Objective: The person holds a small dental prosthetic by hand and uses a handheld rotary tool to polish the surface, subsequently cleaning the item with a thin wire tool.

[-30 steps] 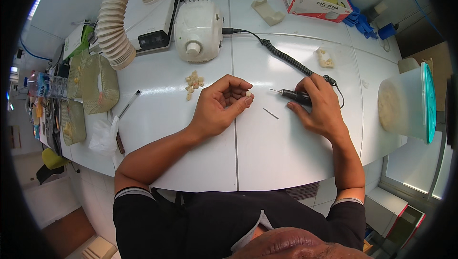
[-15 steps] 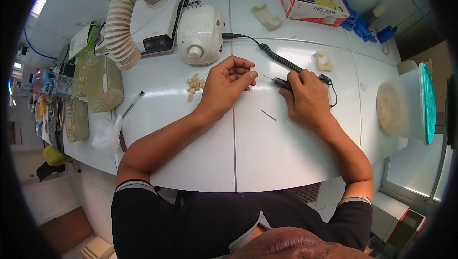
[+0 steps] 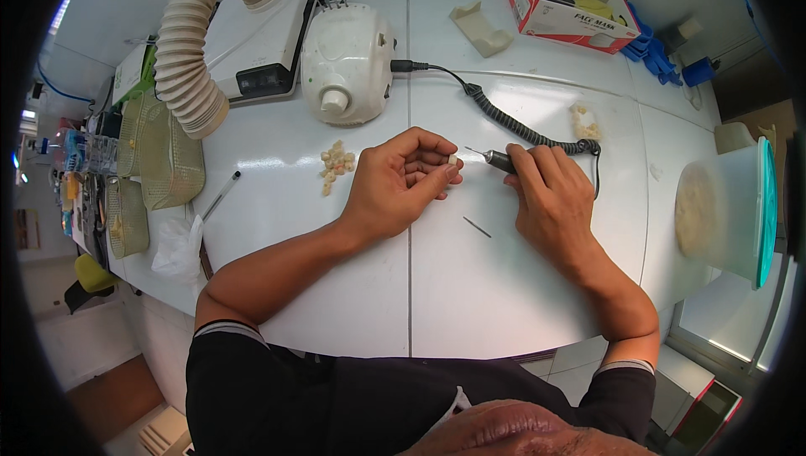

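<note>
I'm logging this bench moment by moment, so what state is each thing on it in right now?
left hand: pinching a small pale piece at its fingertips
right hand: gripping the corded handpiece, tip aimed at the piece
coiled cord: plugged into the white motor unit
pile of small pale pieces: loose on the table
thin bur: lying flat, untouched
cardboard box: open

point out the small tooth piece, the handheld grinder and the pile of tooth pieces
small tooth piece (image 3: 452, 159), head view, on its pale top at the left fingertips
handheld grinder (image 3: 501, 161), head view, on its dark barrel ahead of the right fingers
pile of tooth pieces (image 3: 337, 165), head view, on the pile's middle
</note>
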{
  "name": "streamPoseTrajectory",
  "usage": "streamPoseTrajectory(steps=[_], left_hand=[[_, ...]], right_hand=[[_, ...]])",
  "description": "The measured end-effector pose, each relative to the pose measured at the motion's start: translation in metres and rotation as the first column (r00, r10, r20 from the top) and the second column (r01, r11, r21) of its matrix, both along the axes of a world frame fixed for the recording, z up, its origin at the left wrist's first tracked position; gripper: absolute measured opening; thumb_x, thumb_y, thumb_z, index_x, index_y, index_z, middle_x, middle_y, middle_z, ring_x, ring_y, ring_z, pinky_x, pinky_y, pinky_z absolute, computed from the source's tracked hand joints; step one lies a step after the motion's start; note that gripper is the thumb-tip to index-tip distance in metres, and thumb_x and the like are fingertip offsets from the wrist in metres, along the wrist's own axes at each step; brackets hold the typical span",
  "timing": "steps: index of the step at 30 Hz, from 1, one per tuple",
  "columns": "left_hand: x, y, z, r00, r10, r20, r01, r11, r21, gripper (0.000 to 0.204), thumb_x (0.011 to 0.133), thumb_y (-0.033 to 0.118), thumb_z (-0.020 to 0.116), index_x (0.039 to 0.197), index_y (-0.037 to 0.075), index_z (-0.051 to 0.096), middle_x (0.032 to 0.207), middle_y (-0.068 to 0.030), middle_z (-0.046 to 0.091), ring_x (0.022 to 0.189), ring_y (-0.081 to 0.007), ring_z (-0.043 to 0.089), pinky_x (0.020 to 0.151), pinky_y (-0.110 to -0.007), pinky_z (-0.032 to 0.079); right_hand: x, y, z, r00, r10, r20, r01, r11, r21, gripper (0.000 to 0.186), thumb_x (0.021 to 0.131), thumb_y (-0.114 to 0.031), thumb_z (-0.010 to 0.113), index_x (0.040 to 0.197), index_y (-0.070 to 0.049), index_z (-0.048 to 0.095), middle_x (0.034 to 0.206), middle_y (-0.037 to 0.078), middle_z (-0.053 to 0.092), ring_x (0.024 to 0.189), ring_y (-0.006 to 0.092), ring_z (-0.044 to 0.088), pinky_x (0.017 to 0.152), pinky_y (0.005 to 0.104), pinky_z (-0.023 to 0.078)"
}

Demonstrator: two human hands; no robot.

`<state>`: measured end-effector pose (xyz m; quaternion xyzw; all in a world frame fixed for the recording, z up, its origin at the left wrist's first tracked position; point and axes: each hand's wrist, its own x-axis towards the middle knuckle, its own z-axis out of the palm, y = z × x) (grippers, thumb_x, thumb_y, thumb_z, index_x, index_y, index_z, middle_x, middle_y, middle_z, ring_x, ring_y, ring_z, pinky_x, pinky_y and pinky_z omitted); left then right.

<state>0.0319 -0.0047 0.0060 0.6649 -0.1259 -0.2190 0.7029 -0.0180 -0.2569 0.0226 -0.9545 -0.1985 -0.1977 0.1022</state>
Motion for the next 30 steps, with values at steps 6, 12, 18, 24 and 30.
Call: streamPoseTrajectory(steps=[6,12,18,24,30], left_hand=[[0.001,0.0,0.005,1.0,-0.016,-0.012,0.017,0.997,0.079,0.025,0.107,0.0,0.071,0.13,-0.006,0.066,0.119,-0.0166,0.08,0.109,-0.0178,0.081,0.083,-0.025,0.066],[-0.001,-0.002,0.003,0.997,-0.032,0.075,0.019,0.986,0.166,0.019,0.103,-0.001,0.076,0.121,-0.006,0.07,0.108,-0.0136,0.081,0.097,-0.0136,0.081,0.079,-0.022,0.065],[-0.001,-0.003,0.003,0.988,-0.027,0.151,-0.002,0.981,0.193,0.019,0.1,-0.001,0.081,0.116,-0.006,0.073,0.1,-0.0108,0.081,0.09,-0.0091,0.079,0.077,-0.02,0.064],[-0.001,-0.002,0.001,0.972,-0.056,0.228,0.006,0.977,0.214,0.018,0.099,-0.001,0.081,0.115,-0.006,0.074,0.099,-0.0102,0.081,0.09,-0.0078,0.078,0.077,-0.019,0.062],[-0.002,-0.002,0.002,0.965,-0.067,0.253,0.008,0.974,0.227,0.018,0.099,-0.001,0.081,0.116,-0.005,0.075,0.099,-0.0094,0.081,0.089,-0.0071,0.077,0.075,-0.019,0.06]], right_hand=[[-0.01,0.007,0.01,0.984,-0.042,-0.172,0.053,0.997,0.06,0.029,0.098,-0.022,0.081,0.12,-0.006,0.07,0.088,0.007,0.056,0.071,0.0248,0.061,0.06,0.0387,0.048],[-0.011,0.007,0.012,0.971,-0.022,-0.238,0.025,1.0,0.011,0.027,0.101,-0.03,0.08,0.103,-0.007,0.065,0.085,0.006,0.056,0.07,0.0229,0.063,0.057,0.0378,0.049],[-0.008,0.006,0.014,0.968,0.02,-0.25,-0.025,1.0,-0.017,0.029,0.103,-0.032,0.077,0.095,-0.009,0.061,0.081,0.004,0.058,0.068,0.0219,0.063,0.056,0.0369,0.05],[-0.01,0.005,0.014,0.96,0.011,-0.281,-0.027,0.998,-0.053,0.03,0.104,-0.034,0.076,0.096,-0.009,0.062,0.08,0.004,0.057,0.067,0.0211,0.064,0.054,0.0364,0.05],[-0.01,0.005,0.014,0.959,0.011,-0.284,-0.03,0.998,-0.063,0.031,0.104,-0.035,0.076,0.096,-0.009,0.062,0.079,0.004,0.055,0.066,0.021,0.064,0.054,0.0368,0.05]])
